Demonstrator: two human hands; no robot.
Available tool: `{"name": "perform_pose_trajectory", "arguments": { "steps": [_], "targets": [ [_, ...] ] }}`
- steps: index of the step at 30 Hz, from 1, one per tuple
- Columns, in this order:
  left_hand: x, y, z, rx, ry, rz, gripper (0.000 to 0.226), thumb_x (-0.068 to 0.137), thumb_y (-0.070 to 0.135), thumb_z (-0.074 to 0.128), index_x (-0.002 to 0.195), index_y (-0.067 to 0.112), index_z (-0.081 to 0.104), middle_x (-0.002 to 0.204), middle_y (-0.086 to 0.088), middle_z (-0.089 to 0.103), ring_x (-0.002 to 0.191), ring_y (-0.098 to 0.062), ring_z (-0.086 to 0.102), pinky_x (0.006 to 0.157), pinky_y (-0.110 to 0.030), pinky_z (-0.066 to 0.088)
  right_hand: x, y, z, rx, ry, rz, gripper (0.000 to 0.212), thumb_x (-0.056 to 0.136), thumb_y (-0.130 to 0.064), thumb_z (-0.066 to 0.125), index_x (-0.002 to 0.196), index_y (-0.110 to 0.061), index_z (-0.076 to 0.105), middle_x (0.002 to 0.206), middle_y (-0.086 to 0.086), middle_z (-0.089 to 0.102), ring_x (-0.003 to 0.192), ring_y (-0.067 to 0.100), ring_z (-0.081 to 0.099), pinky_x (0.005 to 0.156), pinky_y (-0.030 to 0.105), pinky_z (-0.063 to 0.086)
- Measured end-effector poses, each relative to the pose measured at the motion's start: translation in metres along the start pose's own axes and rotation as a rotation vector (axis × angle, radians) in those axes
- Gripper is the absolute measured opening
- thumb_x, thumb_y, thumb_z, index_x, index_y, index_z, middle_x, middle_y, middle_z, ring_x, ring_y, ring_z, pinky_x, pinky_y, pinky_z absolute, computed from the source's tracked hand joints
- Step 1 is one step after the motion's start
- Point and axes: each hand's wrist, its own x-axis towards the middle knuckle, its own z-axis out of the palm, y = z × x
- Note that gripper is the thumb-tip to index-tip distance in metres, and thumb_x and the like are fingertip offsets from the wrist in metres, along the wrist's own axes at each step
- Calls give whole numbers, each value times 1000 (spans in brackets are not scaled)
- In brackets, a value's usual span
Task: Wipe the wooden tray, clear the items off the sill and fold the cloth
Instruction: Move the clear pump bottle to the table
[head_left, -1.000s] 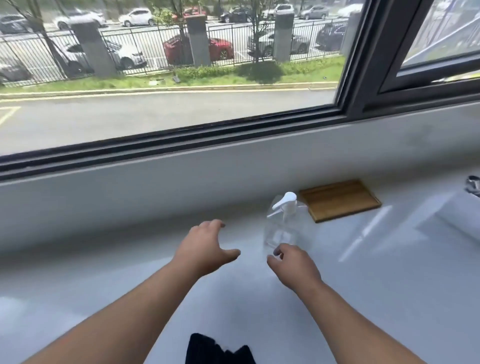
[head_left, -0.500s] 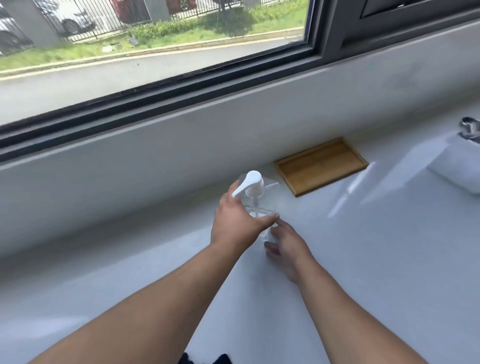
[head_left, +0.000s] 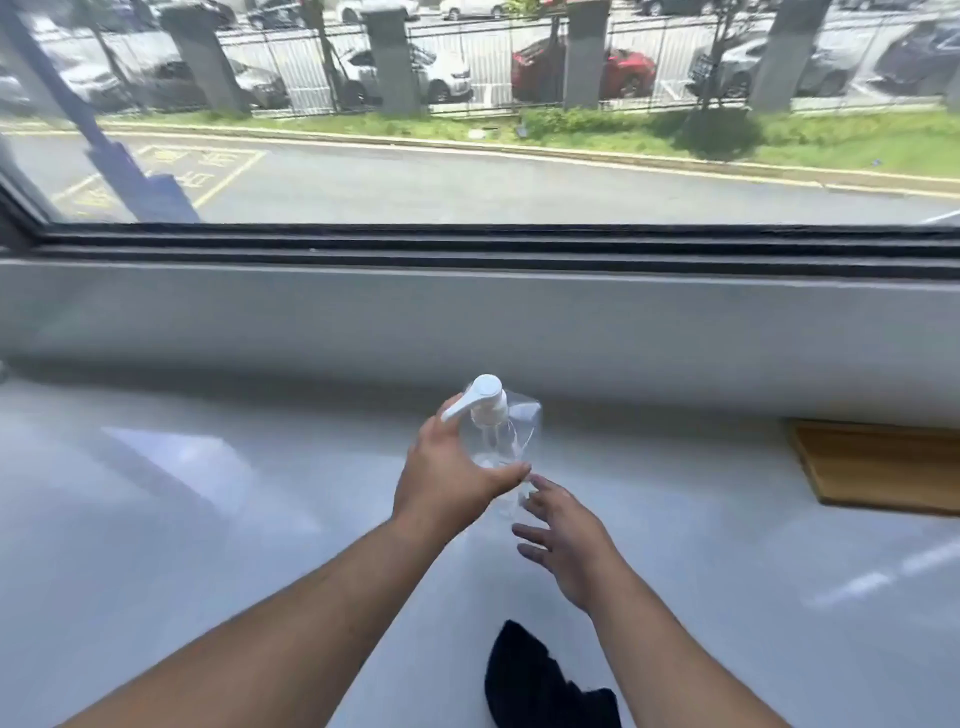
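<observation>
A clear plastic pump bottle (head_left: 506, 434) with a white pump head stands upright in the middle of the white sill (head_left: 208, 519). My left hand (head_left: 449, 475) is wrapped around its body. My right hand (head_left: 563, 543) hovers just below and right of the bottle's base, fingers spread, holding nothing. The wooden tray (head_left: 878, 467) lies flat at the right edge, against the back wall. A black cloth (head_left: 540, 680) lies crumpled at the bottom, between my forearms.
A grey wall strip (head_left: 467, 322) and dark window frame (head_left: 467, 244) run behind the sill. Outside are a road, a fence and parked cars.
My left hand reached over and closed on the bottle. My right hand let go of its base and opened. The view swung left, so the tray now sits at the right edge.
</observation>
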Motion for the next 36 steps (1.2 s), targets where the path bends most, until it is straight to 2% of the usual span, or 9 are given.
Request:
{"name": "perform_pose_trajectory", "arguments": {
  "steps": [3, 5, 8, 11, 15, 20, 25, 32, 36],
  "targets": [
    [-35, -67, -95, 3, 137, -127, 86, 54, 72, 81, 131, 57, 46, 122, 26, 55, 104, -2, 57, 67, -15, 42, -18, 29, 99, -120, -140, 38, 38, 104, -28, 56, 141, -31, 62, 141, 2, 61, 113, 32, 69, 99, 45, 56],
    [-67, -114, -160, 1, 218, -184, 91, 54, 71, 81, 136, 53, 47, 129, 23, 57, 114, -5, 59, 78, -24, 51, -34, 55, 170, -197, -234, 61, 39, 104, -29, 56, 143, -29, 61, 141, 4, 61, 115, 34, 68, 101, 46, 55],
    [-126, -182, -257, 32, 345, -266, 100, 54, 72, 80, 145, 51, 41, 139, 20, 56, 127, -9, 56, 88, -29, 47, -70, 104, 280, -302, -379, 81, 40, 105, -27, 55, 144, -27, 59, 131, 1, 65, 115, 35, 68, 105, 49, 53],
    [-196, -245, -355, 60, 458, -339, 104, 55, 73, 81, 148, 50, 39, 147, 14, 54, 134, -13, 53, 100, -34, 48, -120, 156, 389, -381, -513, 97, 36, 105, -25, 53, 141, -29, 59, 135, 4, 63, 112, 36, 69, 102, 49, 54],
    [-302, -316, -477, 110, 612, -446, 104, 54, 76, 78, 145, 49, 38, 146, 12, 54, 132, -15, 54, 89, -30, 45, -204, 231, 518, -440, -682, 111, 28, 106, -25, 53, 133, -29, 59, 136, 5, 59, 111, 38, 70, 92, 47, 57],
    [-451, -384, -589, 165, 793, -599, 112, 53, 77, 78, 150, 41, 35, 150, 5, 51, 131, -19, 55, 88, -30, 42, -322, 333, 639, -582, -902, 141, 28, 104, -27, 55, 131, -30, 58, 138, 4, 58, 116, 40, 69, 106, 51, 53],
    [-592, -433, -650, 179, 957, -731, 110, 57, 74, 81, 151, 43, 35, 152, 6, 51, 133, -20, 53, 89, -28, 39, -425, 435, 714, -754, -1082, 195, 42, 105, -30, 52, 147, -24, 52, 145, 6, 50, 118, 40, 66, 109, 51, 51],
    [-761, -484, -659, 136, 1156, -954, 110, 58, 74, 83, 152, 39, 37, 148, 5, 54, 129, -22, 57, 86, -30, 43, -532, 567, 748, -964, -1196, 272, 25, 102, -30, 56, 125, -20, 61, 139, 9, 54, 114, 40, 69, 105, 51, 54],
    [-846, -503, -633, 90, 1242, -1091, 106, 56, 75, 82, 147, 39, 42, 145, 7, 57, 125, -21, 60, 82, -30, 42, -572, 641, 732, -1089, -1262, 342, 26, 99, -32, 59, 124, -23, 60, 124, 2, 57, 109, 37, 72, 101, 50, 57]
  ]
}}
